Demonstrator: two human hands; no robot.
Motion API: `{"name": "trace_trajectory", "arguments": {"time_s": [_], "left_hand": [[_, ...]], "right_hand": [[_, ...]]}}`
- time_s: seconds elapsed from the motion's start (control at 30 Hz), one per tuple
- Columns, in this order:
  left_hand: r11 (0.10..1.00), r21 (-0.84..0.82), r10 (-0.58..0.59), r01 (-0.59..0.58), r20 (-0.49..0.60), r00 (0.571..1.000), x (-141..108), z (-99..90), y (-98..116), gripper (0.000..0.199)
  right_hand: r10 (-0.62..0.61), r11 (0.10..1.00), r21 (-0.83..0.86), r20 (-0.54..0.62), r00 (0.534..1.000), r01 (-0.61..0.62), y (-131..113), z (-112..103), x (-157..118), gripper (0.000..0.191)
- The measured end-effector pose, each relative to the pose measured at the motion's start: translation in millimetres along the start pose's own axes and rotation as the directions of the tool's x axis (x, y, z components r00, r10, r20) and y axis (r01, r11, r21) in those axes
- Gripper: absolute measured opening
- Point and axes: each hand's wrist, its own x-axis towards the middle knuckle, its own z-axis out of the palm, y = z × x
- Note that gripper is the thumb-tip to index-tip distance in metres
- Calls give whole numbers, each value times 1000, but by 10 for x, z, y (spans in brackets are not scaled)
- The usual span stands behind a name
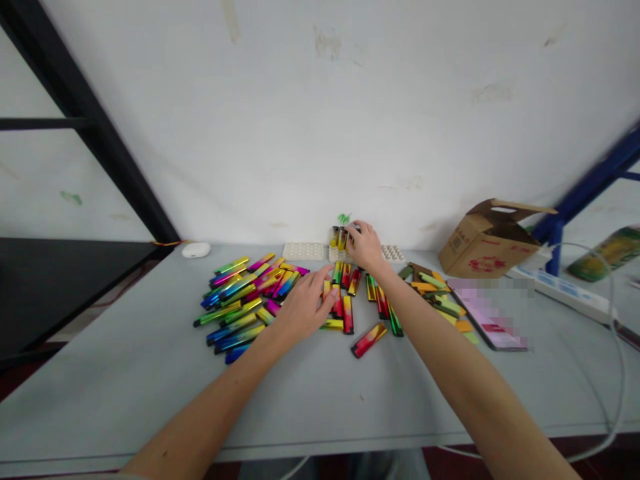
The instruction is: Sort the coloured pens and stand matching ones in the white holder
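Observation:
Shiny metallic-coloured lighters lie in a loose pile (245, 287) to the left and in a smaller group (348, 313) at the middle of the table. My left hand (306, 303) hovers over the lighters between the two, fingers and thumb apart, nothing visibly held. At the back, my right hand (366, 247) pinches a lighter, mostly hidden by the fingers, at a white perforated tray (340, 255). Beside those fingertips, yellow lighters (334, 237) stand upright in the tray. A single red-and-yellow lighter (369, 341) lies nearer the front.
Another white tray (303, 251) sits against the wall. Right of my arm are green and orange pieces (440, 297), a phone or tablet (487, 317), an open cardboard box (487, 243) and a power strip (570, 297) with a white cable. A white earbud case (196, 250) lies back left.

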Motion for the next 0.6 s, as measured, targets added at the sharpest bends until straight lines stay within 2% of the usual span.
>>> {"name": "trace_trajectory", "arguments": {"time_s": [0.17,0.27,0.33,0.47,0.53,0.6], "left_hand": [[1000,27,-3,3,14,1000,-6,3,-16,39],[998,44,39,-39,9,999,-1,16,-41,30],[996,53,70,-70,7,998,4,35,-69,25],[993,69,96,-96,9,995,10,78,-125,21],[992,76,99,-100,14,995,9,90,-139,21],[992,82,100,-101,13,995,10,93,-144,22]], "right_hand": [[62,989,141,-85,994,-50,-43,-246,-126,33],[21,954,299,-4,1000,-19,-83,-486,-364,23],[43,929,365,68,997,-65,-96,-624,-566,20],[163,907,384,64,985,-175,-54,-754,-868,19],[141,924,348,80,987,-160,-17,-759,-916,17],[70,949,297,118,991,-102,11,-753,-915,14]]}}
